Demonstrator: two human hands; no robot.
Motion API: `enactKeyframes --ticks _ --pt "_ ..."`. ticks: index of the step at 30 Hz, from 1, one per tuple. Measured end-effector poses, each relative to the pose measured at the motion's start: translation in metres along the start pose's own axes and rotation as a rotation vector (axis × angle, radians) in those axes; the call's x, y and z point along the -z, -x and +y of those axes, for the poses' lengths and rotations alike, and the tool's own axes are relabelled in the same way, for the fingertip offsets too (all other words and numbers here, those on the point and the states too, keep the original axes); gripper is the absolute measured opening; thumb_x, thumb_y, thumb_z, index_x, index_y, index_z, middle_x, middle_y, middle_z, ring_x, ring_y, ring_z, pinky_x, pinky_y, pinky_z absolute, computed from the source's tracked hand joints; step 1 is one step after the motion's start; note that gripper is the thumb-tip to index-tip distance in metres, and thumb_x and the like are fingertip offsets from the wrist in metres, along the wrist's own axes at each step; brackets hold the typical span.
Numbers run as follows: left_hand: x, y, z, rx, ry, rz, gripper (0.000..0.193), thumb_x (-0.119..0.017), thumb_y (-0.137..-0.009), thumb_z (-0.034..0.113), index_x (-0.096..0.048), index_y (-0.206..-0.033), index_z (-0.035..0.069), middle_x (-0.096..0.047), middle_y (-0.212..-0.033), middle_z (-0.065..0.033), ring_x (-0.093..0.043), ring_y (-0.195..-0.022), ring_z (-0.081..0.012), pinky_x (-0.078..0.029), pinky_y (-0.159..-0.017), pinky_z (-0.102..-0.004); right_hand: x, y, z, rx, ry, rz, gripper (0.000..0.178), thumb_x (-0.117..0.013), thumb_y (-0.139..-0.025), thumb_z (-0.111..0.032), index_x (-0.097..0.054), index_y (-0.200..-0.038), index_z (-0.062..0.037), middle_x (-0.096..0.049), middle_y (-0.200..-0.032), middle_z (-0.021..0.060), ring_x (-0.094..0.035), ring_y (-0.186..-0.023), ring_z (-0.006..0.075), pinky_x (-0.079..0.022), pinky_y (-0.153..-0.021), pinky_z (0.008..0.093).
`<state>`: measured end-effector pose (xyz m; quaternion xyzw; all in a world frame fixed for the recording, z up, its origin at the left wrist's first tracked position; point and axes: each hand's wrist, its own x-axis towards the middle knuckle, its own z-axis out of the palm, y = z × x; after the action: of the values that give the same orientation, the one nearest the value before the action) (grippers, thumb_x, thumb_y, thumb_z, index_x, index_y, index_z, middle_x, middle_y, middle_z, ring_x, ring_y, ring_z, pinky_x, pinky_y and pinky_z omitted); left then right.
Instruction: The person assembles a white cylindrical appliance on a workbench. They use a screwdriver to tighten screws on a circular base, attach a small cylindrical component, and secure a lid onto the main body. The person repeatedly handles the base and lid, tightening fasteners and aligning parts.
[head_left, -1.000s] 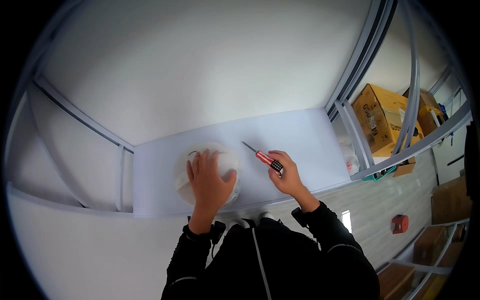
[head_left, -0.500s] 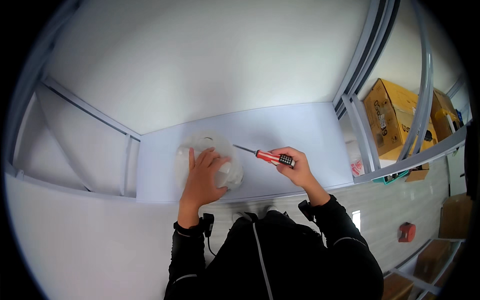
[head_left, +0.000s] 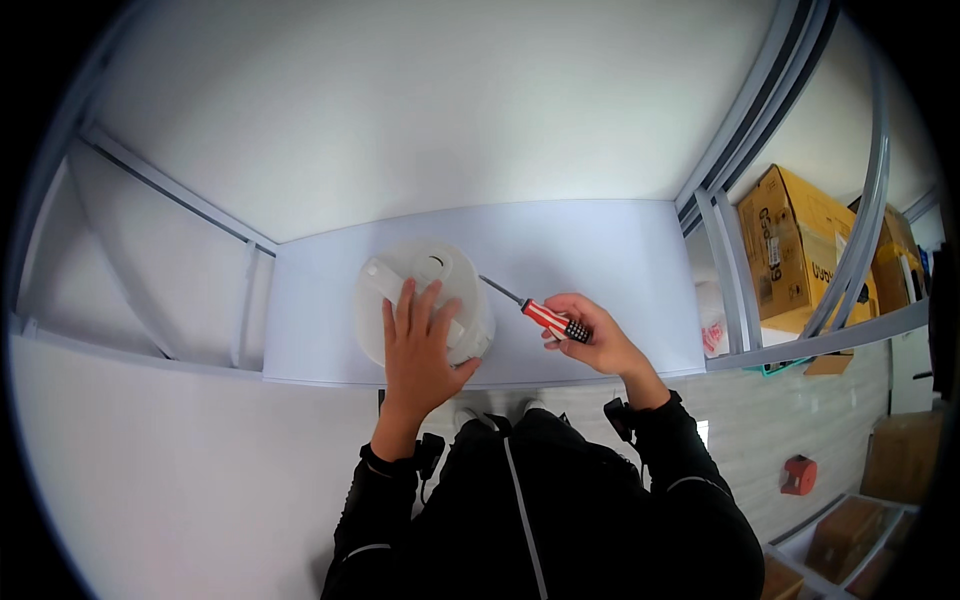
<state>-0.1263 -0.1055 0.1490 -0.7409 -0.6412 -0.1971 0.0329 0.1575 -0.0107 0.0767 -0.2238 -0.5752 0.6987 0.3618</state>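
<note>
Across the top of the round white piece (head_left: 466, 300), I have my left hand (head_left: 418, 345) laid palm down, fingers spread wide, the thumb reaching toward its near right edge; I cannot tell whether it grips. To the right of the piece, my right hand (head_left: 600, 338) is closed around the handle of a screwdriver (head_left: 543, 314), striped red and white with a dark, pale-dotted end. Its shaft slants toward the piece, the tip just beside the upper right rim; from my end I cannot tell whether they touch. Beneath the piece I see a pale table (head_left: 610, 250). Well to its right sit a cardboard box (head_left: 785, 245) and a red stool (head_left: 799, 475).
</note>
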Motion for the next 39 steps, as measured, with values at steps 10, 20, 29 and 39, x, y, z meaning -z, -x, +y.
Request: enactKeyframes --ticks 10,20,29,39 --pt "-0.001 -0.006 -0.003 -0.046 0.084 -0.024 0.081 -0.092 -0.063 0.024 -0.062 -0.137 0.008 -0.05 -0.155 -0.01 -0.032 -0.154 -0.0433 -0.038 -0.119 -0.0557 -0.001 0.035 -0.013 0.032 0.365 -0.012 0.035 -0.075 -0.087 0.006 -0.072 -0.121 -0.0016 -0.075 -0.099 0.0079 -0.067 -0.082 0.0136 -0.053 -0.074 0.0288" --pt "-0.004 -0.009 0.001 -0.036 0.13 -0.038 0.083 -0.093 -0.063 0.021 -0.062 -0.139 0.009 -0.053 -0.146 -0.0102 -0.036 -0.147 -0.0433 -0.043 -0.114 -0.0543 -0.008 0.042 -0.011 0.112 0.387 -0.016 0.034 -0.075 -0.087 0.006 -0.073 -0.121 -0.0008 -0.077 -0.1 0.0097 -0.068 -0.083 0.015 -0.054 -0.076 0.0297" --pt "-0.006 -0.008 -0.001 -0.043 0.187 -0.047 0.081 -0.092 -0.065 0.02 -0.062 -0.139 0.007 -0.051 -0.126 -0.014 -0.041 -0.136 -0.0425 -0.047 -0.106 -0.052 -0.032 0.048 -0.035 0.261 0.826 0.036 0.037 -0.075 -0.084 0.006 -0.073 -0.12 -0.0035 -0.076 -0.113 0.0155 -0.074 -0.087 0.0267 -0.058 -0.078 0.0315" --pt "-0.006 -0.009 -0.003 -0.066 0.209 -0.099 0.077 -0.089 -0.069 0.014 -0.062 -0.14 0.002 -0.053 -0.122 -0.0139 -0.044 -0.131 -0.0394 -0.049 -0.104 -0.0472 -0.045 0.055 -0.028 -0.435 0.032 0.068 0.036 -0.071 -0.095 -0.004 -0.065 -0.131 -0.0033 -0.075 -0.111 0.0134 -0.075 -0.09 0.0238 -0.059 -0.076 0.0349"
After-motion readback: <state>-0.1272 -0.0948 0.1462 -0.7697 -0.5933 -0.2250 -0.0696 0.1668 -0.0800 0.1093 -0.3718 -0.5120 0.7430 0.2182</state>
